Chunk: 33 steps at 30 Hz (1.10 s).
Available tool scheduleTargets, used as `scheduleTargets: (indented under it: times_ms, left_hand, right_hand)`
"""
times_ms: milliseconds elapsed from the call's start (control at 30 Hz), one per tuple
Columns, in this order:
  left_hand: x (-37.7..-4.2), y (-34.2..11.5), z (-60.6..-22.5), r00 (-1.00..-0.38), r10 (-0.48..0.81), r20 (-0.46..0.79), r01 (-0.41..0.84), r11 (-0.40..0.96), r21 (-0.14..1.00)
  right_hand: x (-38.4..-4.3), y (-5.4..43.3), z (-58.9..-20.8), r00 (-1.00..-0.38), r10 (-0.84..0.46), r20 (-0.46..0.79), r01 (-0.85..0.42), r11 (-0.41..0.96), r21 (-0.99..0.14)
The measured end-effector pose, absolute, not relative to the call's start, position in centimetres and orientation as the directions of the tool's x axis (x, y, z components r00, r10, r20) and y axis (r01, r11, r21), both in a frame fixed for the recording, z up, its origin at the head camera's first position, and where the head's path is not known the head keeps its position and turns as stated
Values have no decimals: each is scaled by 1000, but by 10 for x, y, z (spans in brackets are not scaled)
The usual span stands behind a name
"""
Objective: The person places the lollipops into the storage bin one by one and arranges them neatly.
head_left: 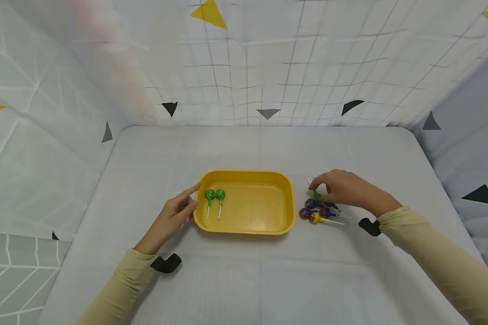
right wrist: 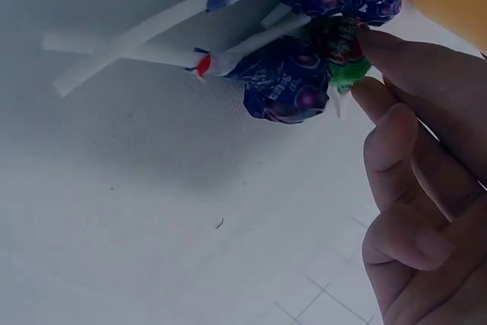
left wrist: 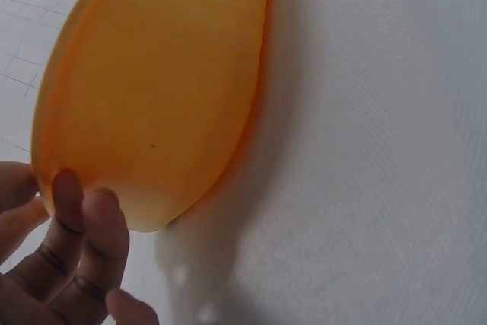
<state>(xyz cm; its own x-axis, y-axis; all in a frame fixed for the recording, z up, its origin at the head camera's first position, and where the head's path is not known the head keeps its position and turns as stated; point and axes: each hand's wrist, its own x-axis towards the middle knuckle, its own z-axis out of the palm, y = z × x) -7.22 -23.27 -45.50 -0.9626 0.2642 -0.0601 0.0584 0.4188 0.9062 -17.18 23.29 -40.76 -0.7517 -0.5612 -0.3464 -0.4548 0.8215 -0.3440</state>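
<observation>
A yellow tray (head_left: 248,233) lies in the middle of the table, two green lollipops (head_left: 209,194) side by side in its left part. At its left end my left hand (head_left: 175,216) touches the rim and outer wall; in the left wrist view the fingertips (left wrist: 105,215) lie against the wall. To the right of the tray, my right hand (head_left: 345,189) pinches a green lollipop (right wrist: 350,72) by its head between thumb and finger. Several purple lollipops (right wrist: 288,81) lie right beside these fingers, with a yellow lollipop (head_left: 315,218) in front of them.
The table (head_left: 236,280) is covered in a white cloth. White patterned sheets (head_left: 252,58) hang behind it and at both sides. A black band (head_left: 166,263) sits at the left wrist, another band (head_left: 370,226) at the right.
</observation>
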Motion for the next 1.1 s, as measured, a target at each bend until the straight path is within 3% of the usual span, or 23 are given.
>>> scheduleTargets:
  times_ms: [433,733,867,1100]
  left_hand:
    - [-72,-232,-454,-963,258,-77,40,421,906]
    - [-73,-232,-456,-964,258,-65,50,414,909]
    - [-74,-233,-458,-963,262,-61,56,417,907]
    - [-74,-233,-458,-963,263,-58,58,412,909]
  right_hand:
    - [-190,224,-425,-839,-515,-175,-487,855,-180]
    - [-207,227,-427,-889,-425,-169,-410,904,-120]
    - [-210,236,-418,-871,-451,-196,-423,890,-170]
    - [-210,244,-416,-785,-550,-283,-479,830,-285]
